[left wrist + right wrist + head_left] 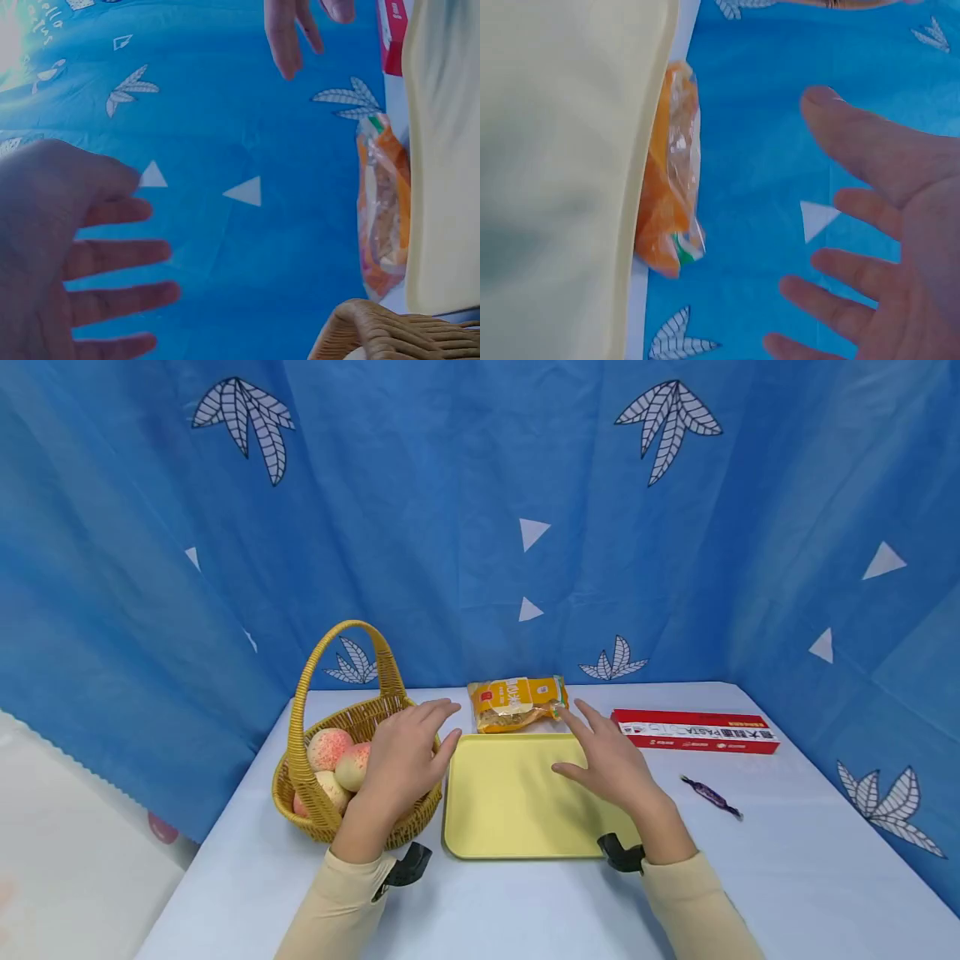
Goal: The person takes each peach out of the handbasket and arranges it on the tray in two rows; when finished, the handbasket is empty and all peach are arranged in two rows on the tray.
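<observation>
My left hand [408,752] hovers over the right side of a wicker basket [300,777], its fingers extended and holding nothing. Inside the basket lie several peaches [330,749], partly hidden by the handle and my hand. My right hand [611,760] is raised above the right part of a pale yellow tray [517,802], fingers spread, nothing in its grasp. In the left wrist view the left hand [82,255] shows separated fingers; in the right wrist view the right hand [885,240] has its thumb apart from the fingers.
Behind the tray lies an orange and clear plastic food bag [517,703]. A red pasta box [697,731] rests at the back right, with a purple wrapped candy [711,797] in front of it. Blue patterned curtain [465,527] encloses the white table [465,910] at the back and sides.
</observation>
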Demonstrator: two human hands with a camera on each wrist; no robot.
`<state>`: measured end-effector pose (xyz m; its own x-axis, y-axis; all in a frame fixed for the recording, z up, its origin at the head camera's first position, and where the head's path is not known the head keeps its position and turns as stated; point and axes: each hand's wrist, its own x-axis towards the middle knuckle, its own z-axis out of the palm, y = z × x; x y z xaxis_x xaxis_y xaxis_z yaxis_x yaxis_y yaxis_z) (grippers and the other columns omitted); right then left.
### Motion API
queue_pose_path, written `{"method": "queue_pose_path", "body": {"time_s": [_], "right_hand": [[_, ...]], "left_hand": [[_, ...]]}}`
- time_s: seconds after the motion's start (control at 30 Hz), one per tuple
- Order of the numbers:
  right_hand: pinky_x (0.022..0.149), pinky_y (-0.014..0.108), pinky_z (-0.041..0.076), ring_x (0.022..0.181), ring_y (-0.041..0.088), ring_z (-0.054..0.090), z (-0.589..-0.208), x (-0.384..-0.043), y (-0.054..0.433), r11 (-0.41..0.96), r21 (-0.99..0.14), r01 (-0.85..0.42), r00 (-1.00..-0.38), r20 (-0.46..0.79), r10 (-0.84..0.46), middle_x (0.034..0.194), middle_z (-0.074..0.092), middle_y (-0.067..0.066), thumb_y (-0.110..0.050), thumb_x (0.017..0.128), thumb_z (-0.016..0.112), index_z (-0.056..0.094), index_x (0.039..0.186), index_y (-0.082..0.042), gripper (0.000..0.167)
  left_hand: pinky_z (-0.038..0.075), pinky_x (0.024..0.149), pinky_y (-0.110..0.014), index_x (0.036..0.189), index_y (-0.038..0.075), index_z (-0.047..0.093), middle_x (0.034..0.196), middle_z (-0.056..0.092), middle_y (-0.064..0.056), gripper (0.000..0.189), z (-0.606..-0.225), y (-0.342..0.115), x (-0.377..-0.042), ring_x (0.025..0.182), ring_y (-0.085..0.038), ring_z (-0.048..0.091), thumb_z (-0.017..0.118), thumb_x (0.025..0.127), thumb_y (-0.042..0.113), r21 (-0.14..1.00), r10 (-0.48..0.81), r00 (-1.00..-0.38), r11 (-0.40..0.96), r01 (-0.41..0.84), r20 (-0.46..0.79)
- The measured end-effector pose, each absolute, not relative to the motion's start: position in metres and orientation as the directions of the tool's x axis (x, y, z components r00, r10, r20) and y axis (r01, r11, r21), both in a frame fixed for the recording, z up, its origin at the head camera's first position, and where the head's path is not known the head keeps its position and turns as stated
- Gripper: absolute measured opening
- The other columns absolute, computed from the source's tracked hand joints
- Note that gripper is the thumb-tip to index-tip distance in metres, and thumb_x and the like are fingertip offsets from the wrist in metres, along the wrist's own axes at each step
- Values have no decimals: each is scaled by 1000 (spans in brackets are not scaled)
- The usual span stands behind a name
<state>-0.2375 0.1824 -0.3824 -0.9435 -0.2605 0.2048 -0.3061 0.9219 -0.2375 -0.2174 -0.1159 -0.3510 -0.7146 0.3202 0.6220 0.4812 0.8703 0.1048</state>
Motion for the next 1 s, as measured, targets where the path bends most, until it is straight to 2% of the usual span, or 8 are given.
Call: {"method": "queue_pose_path", "body": {"time_s": [0.1, 0.23, 0.43, 0.63, 0.73, 0.83, 0.93, 1.0], "right_hand": [[93, 59, 53, 139, 42, 45, -386, -236, 174, 902, -282, -327, -936, 228, -269, 160, 34, 14, -43, 84, 79, 37, 155, -23, 85], [95, 57, 53, 139, 37, 47, -390, -232, 163, 857, -353, -375, -919, 266, -292, 157, 41, 11, -37, 85, 79, 41, 152, -22, 79], [99, 55, 52, 137, 33, 49, -387, -232, 145, 785, -446, -429, -898, 304, -318, 154, 45, 8, -35, 88, 76, 45, 148, -23, 69], [103, 55, 49, 136, 28, 51, -386, -232, 124, 705, -533, -468, -884, 296, -363, 149, 49, 3, -31, 90, 75, 46, 147, -24, 64], [106, 54, 47, 138, 27, 49, -387, -233, 113, 683, -552, -478, -878, 292, -379, 150, 49, 2, -33, 91, 74, 45, 148, -24, 65], [108, 53, 46, 139, 25, 48, -389, -235, 102, 658, -566, -496, -868, 294, -401, 150, 48, 1, -33, 91, 73, 45, 149, -25, 65], [110, 52, 44, 140, 26, 47, -391, -236, 91, 637, -565, -524, -850, 301, -433, 151, 47, 3, -33, 92, 73, 45, 149, -24, 64], [110, 51, 44, 140, 26, 46, -393, -236, 83, 624, -561, -544, -837, 305, -455, 151, 46, 4, -32, 92, 73, 45, 149, -24, 64]], "left_hand": [[57, 83, -42, 121, 16, 70, 120, 72, -2, 28, -348, -118, -213, 103, -23, 70, 66, 94, 22, 123, 287, -610, 832, 541, 739], [58, 80, -41, 116, 13, 72, 114, 74, -4, 26, -342, -123, -203, 97, -23, 70, 63, 92, 14, 133, 238, -477, 772, 621, 846], [56, 85, -43, 114, 9, 72, 114, 74, -6, 27, -329, -136, -191, 102, -26, 69, 59, 90, 11, 83, 257, -355, 697, 712, 899], [48, 98, -36, 112, 3, 73, 118, 72, -12, 28, -317, -154, -180, 109, -30, 65, 54, 92, 11, 68, 240, -270, 616, 785, 932], [44, 104, -30, 111, -1, 72, 118, 71, -16, 28, -309, -163, -174, 112, -32, 64, 52, 95, 12, 103, 182, -241, 553, 827, 953], [44, 105, -27, 109, -6, 71, 115, 70, -22, 28, -301, -172, -169, 112, -31, 63, 52, 96, 11, 140, 101, -217, 495, 857, 971], [45, 103, -25, 107, -10, 69, 112, 70, -26, 25, -295, -181, -164, 114, -23, 64, 54, 93, 4, 189, 11, -220, 476, 859, 975], [45, 104, -25, 107, -13, 68, 112, 69, -27, 25, -293, -188, -161, 117, -18, 64, 54, 90, -2, 232, -36, -244, 474, 850, 969]]}}
